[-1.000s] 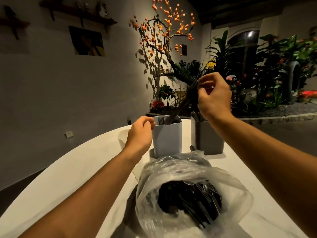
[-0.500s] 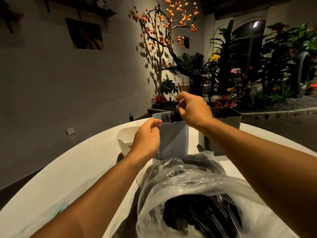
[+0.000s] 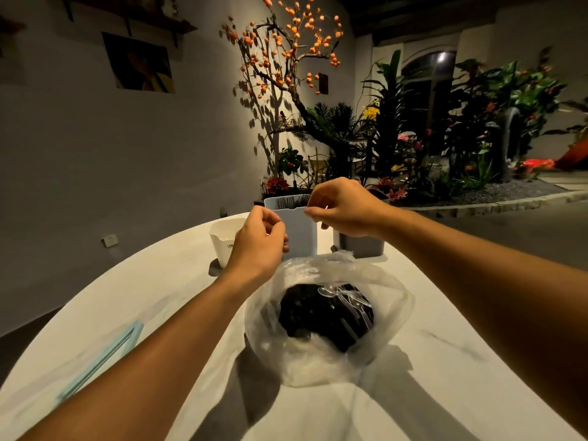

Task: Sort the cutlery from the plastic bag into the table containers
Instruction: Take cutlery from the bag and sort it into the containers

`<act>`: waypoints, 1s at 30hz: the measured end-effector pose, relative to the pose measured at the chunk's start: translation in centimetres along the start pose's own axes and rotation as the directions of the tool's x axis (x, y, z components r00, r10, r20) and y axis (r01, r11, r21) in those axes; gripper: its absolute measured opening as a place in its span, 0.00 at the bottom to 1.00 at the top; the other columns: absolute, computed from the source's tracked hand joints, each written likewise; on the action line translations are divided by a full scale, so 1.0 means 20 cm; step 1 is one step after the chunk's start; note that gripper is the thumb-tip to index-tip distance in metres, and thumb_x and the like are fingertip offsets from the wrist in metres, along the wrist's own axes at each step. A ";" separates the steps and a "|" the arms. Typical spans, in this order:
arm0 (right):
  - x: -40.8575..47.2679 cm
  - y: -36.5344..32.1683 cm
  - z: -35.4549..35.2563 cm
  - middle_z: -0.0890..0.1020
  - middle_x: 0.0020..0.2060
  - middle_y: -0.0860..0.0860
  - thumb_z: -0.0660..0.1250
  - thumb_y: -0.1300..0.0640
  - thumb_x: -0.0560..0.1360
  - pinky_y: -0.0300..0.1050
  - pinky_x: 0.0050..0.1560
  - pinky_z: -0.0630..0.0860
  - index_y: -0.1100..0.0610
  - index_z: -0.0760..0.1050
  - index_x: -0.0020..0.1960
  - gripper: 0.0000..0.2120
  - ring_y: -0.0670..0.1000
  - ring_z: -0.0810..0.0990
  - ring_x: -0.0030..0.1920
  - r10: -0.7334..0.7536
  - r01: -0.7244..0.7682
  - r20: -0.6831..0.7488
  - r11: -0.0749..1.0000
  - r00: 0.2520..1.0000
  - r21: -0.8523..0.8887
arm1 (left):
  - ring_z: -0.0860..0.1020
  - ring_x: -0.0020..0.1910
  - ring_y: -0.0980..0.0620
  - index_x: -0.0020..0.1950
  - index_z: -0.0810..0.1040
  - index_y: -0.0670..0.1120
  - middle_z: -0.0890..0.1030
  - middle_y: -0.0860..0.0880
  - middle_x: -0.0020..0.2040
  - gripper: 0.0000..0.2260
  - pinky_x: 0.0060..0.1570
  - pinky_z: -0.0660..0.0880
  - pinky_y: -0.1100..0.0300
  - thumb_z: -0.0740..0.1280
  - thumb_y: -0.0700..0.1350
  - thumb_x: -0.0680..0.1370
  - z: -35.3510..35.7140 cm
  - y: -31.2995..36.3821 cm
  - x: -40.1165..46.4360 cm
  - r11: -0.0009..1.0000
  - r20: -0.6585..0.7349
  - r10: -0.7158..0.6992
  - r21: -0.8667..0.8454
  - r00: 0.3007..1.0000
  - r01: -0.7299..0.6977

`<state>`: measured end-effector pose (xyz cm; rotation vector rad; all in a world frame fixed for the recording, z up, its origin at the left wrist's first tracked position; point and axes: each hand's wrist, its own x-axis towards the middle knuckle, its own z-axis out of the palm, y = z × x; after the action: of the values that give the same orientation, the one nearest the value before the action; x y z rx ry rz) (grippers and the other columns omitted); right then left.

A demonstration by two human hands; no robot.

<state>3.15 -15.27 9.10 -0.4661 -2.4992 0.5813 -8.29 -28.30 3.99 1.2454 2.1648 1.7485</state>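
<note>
A clear plastic bag lies open on the white table, holding dark cutlery and several clear spoons. Behind it stand three containers: a white one, a light blue one with dark fork tines showing at its rim, and a grey one. My left hand hovers at the blue container's left edge, fingers loosely curled, holding nothing. My right hand hangs over the blue container's rim, fingers loosely curled, with nothing visible in it.
A flat light-blue object lies near the table's left edge. Beyond the table are a grey wall, a tree with orange fruits and a planted bed.
My right hand lowered a bundle of dark cutlery into the blue container and let go. My left hand came off the container's rim and dropped lower. The view tilted down.
</note>
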 end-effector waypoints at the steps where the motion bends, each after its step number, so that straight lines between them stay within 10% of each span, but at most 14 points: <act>1: -0.05 -0.03 -0.01 0.83 0.40 0.48 0.68 0.54 0.78 0.36 0.37 0.79 0.57 0.80 0.49 0.06 0.44 0.83 0.39 0.006 -0.006 0.051 1.000 0.999 -0.004 | 0.80 0.40 0.48 0.49 0.71 0.48 0.80 0.44 0.43 0.05 0.38 0.78 0.55 0.59 0.43 0.83 -0.01 0.01 -0.05 1.000 0.014 0.005 0.023 1.000 -0.006; 12: -0.47 -0.06 0.11 0.84 0.54 0.57 0.62 0.59 0.82 0.43 0.54 0.80 0.61 0.80 0.60 0.12 0.51 0.83 0.51 0.349 -0.289 0.530 0.937 0.773 -0.195 | 0.80 0.54 0.51 0.56 0.79 0.50 0.82 0.50 0.54 0.06 0.51 0.76 0.61 0.65 0.44 0.81 -0.06 -0.08 -0.46 0.927 0.269 0.007 0.359 0.963 -0.106; 16: -0.54 0.12 0.19 0.81 0.56 0.55 0.61 0.55 0.80 0.46 0.54 0.76 0.59 0.77 0.62 0.14 0.53 0.79 0.52 0.412 -0.158 0.382 0.823 0.827 -0.545 | 0.62 0.75 0.51 0.76 0.63 0.55 0.63 0.55 0.77 0.28 0.70 0.65 0.52 0.70 0.49 0.78 -0.04 -0.16 -0.51 0.772 0.200 0.095 0.604 0.975 -0.199; 22: -0.58 0.25 0.24 0.80 0.58 0.52 0.74 0.51 0.72 0.46 0.59 0.76 0.54 0.76 0.65 0.22 0.53 0.77 0.58 0.196 -0.010 0.230 0.781 0.953 -0.624 | 0.47 0.79 0.52 0.79 0.49 0.58 0.48 0.55 0.81 0.43 0.74 0.51 0.54 0.74 0.57 0.73 0.07 -0.25 -0.43 0.709 0.209 0.219 0.636 0.953 -0.303; 25: -0.57 0.25 0.31 0.82 0.53 0.52 0.71 0.50 0.75 0.43 0.50 0.79 0.53 0.79 0.59 0.14 0.51 0.79 0.50 0.163 -0.043 0.194 0.859 0.967 -0.510 | 0.57 0.78 0.49 0.76 0.62 0.54 0.60 0.52 0.78 0.35 0.74 0.54 0.53 0.74 0.52 0.73 0.14 -0.30 -0.44 0.743 0.128 0.377 0.550 0.917 -0.382; 30: -0.55 0.27 0.50 0.75 0.66 0.52 0.59 0.31 0.75 0.53 0.66 0.69 0.49 0.65 0.72 0.33 0.56 0.71 0.65 0.236 -0.162 0.074 0.831 0.969 -0.532 | 0.77 0.54 0.53 0.62 0.73 0.53 0.76 0.53 0.59 0.17 0.52 0.81 0.54 0.71 0.44 0.75 0.22 -0.36 -0.50 0.814 0.031 0.439 0.408 0.898 -0.413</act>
<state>7.41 -18.48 -5.75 -0.9288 -2.7500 -0.0179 -3.07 -31.28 -7.69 1.9341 2.5292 1.5162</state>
